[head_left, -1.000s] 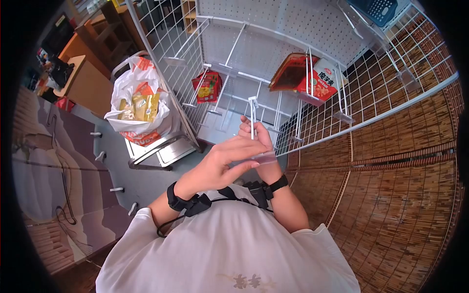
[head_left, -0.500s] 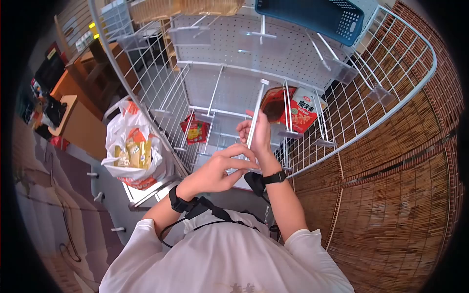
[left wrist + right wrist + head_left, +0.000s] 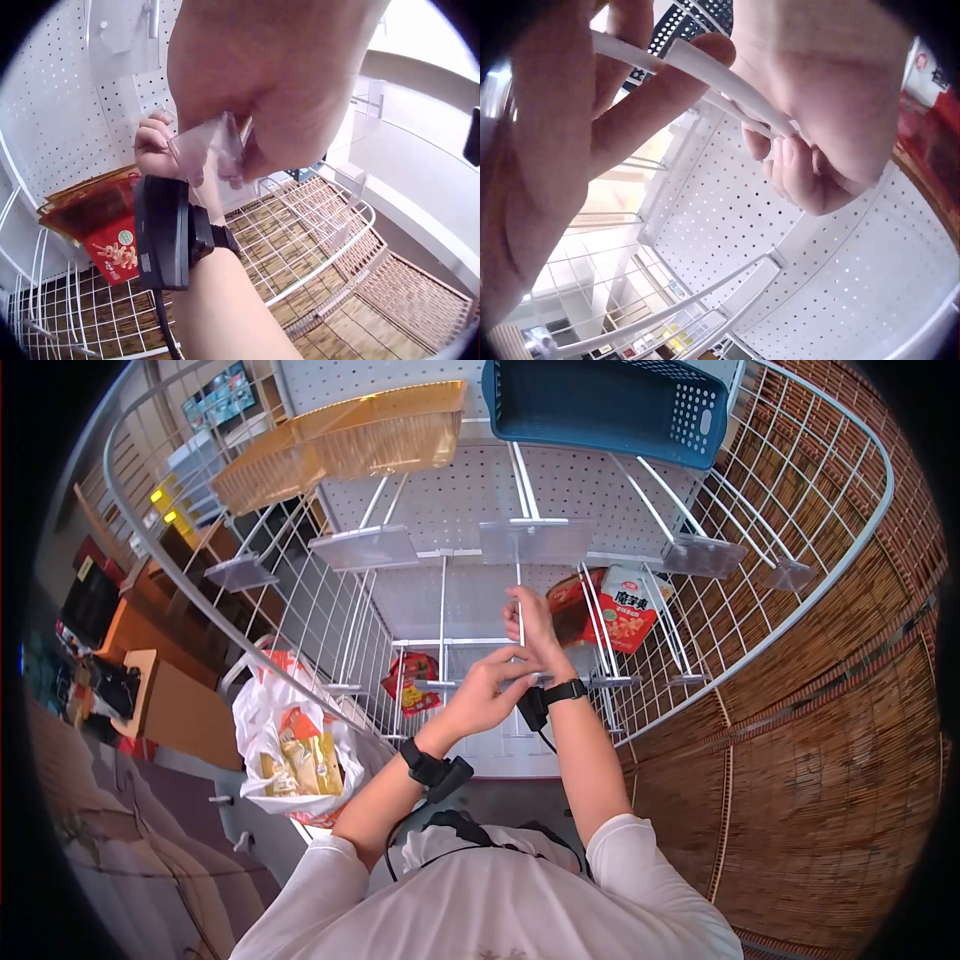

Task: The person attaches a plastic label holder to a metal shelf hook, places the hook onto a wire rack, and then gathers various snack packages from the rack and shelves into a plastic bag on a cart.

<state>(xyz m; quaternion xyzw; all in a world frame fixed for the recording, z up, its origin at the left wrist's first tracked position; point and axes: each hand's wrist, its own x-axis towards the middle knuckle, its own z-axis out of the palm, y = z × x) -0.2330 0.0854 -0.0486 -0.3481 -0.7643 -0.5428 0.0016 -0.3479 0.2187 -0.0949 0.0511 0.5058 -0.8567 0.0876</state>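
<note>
My left hand (image 3: 488,695) pinches the clear plastic tag plate (image 3: 196,142) at the near end of a white wire display hook (image 3: 731,86). Farther along, the right hand (image 3: 533,622) has its fingers curled round the hook's rods, as the right wrist view shows. Both hands are close together in front of the white pegboard (image 3: 727,187), the left wrist crossing near the right one. Above them, similar hooks stick out with clear tag plates (image 3: 537,540). How the hook's far end meets the board is hidden behind the right hand.
Red snack packs (image 3: 630,610) hang right of the hands, and another red pack (image 3: 412,682) hangs lower left. Overhead sit a gold tray (image 3: 350,445) and a blue basket (image 3: 605,405). White wire side panels (image 3: 800,560) flank the rack. A filled plastic bag (image 3: 300,750) stands at left.
The head view has tilted up, bringing the upper shelf in. Both hands have moved forward toward the pegboard with the hook. The right hand's fingers have curled in, higher along the rods.
</note>
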